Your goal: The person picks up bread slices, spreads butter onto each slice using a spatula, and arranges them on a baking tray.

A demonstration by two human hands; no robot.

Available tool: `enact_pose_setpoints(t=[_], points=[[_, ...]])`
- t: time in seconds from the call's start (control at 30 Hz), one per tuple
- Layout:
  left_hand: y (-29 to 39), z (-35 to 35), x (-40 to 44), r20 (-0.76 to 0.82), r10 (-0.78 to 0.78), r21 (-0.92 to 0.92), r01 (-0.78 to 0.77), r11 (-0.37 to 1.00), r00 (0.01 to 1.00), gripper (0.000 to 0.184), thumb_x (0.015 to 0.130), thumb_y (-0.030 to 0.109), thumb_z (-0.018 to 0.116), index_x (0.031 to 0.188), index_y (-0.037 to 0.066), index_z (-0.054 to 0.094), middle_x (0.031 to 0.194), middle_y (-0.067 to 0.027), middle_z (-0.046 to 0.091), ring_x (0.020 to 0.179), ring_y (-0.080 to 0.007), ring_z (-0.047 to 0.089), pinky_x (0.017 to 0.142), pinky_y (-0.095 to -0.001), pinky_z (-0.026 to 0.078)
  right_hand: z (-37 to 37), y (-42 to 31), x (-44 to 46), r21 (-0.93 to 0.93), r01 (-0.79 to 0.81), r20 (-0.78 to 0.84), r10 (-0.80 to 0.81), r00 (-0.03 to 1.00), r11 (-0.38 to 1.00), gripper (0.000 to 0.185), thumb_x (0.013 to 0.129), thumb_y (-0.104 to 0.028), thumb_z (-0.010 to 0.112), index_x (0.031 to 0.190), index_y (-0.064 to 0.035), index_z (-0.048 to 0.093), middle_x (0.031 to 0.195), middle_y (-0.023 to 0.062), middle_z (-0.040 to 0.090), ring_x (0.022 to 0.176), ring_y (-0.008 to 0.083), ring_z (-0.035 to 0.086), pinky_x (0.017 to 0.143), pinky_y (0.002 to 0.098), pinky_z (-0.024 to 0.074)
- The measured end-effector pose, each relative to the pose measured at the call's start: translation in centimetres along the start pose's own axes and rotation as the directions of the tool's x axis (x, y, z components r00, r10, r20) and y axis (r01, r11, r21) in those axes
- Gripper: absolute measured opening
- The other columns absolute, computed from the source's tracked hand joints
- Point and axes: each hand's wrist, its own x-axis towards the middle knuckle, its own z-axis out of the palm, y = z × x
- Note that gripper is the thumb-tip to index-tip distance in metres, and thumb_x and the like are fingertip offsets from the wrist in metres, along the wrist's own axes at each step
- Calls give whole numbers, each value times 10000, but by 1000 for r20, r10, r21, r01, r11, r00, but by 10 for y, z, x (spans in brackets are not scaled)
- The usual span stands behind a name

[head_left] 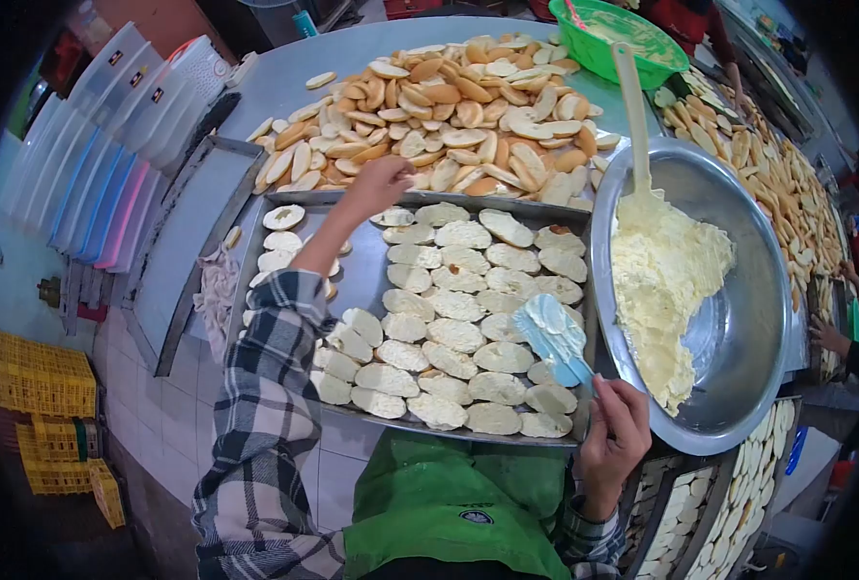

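Observation:
My right hand (615, 440) is closed around the handle of a light-blue spatula (552, 333), whose blade carries pale cream. The blade is over the right side of a metal tray (357, 253) lined with rows of cream-topped oval bread slices (453, 333). Reaching across the tray's far rim, my left hand (381, 184) has its fingers curled together at the near edge of a heap of bread slices (449, 106). Whatever its fingertips hold, if anything, is hidden. Against the tray's right side stands a large metal bowl (753, 319) containing cream (661, 271) and a pale long-handled spatula (634, 116).
A green basin (618, 48) stands at the table's far side. More bread (758, 174) lies at right, near other people's hands. Filled trays (710, 503) are at lower right. Left are a bare metal tray (183, 232), a cloth (218, 295), stacked plastic bins (101, 184) and yellow crates (38, 391).

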Motion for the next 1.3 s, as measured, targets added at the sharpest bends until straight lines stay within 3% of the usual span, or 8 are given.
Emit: enact_pose_setpoints(t=[0.2,0.37,0.5,0.57,0.9,1.0,1.1,1.3], points=[[61,60,54,222,20,-69,-5,998,975,317,700,210,672,931,14,578,897,-154,598,821,-283,586,722,-358,466,-27,6,2,-31,-55,-93,51,994,998,261,725,79,577,970,10,632,882,113,561,797,195,542,694,250,431],[75,64,69,358,-55,250,-40,967,932,440,663,293,710,991,30,579,977,-153,583,942,-304,545,830,-365,432,-38,15,-2,-38,-101,-119,96,988,994,247,738,72,584,974,13,628,887,113,563,795,194,539,695,253,431],[59,68,78,391,2,245,-106,964,920,447,672,292,702,1013,30,579,999,-146,588,947,-284,554,820,-358,440,-41,21,-2,-36,-95,-138,89,986,995,239,746,67,584,975,12,628,883,110,566,787,194,542,692,258,434],[53,66,84,404,-83,72,58,996,911,464,675,289,698,1041,31,574,1001,-141,598,935,-270,568,814,-349,446,-43,22,-2,-32,-100,-158,94,983,994,259,723,87,578,963,9,632,871,119,574,775,209,545,682,270,440],[114,53,103,108,61,13,-63,998,992,292,700,157,622,970,48,605,903,-163,607,864,-297,580,753,-371,457,-52,26,-3,-25,-126,-214,118,970,992,297,689,114,577,955,-3,637,861,121,577,778,230,553,684,291,445],[139,71,109,-293,374,110,-358,927,880,209,727,90,585,929,36,587,857,-129,552,840,-287,548,736,-370,457,-54,24,-3,-44,-116,-216,104,971,992,294,689,113,580,953,-2,637,858,121,575,783,232,554,685,294,446],[151,89,106,-31,605,409,-542,734,796,179,737,37,531,911,50,577,855,-108,529,840,-268,541,720,-343,471,-58,22,-3,-39,-119,-225,107,969,992,292,689,111,584,951,-5,638,859,122,578,787,236,557,694,296,448],[142,97,108,-256,545,291,-474,831,798,202,722,45,559,923,55,539,863,-100,534,833,-256,551,684,-339,485,-70,30,-8,-107,-158,-261,126,957,982,285,688,110,581,942,-6,642,857,130,588,782,240,565,697,298,455]])
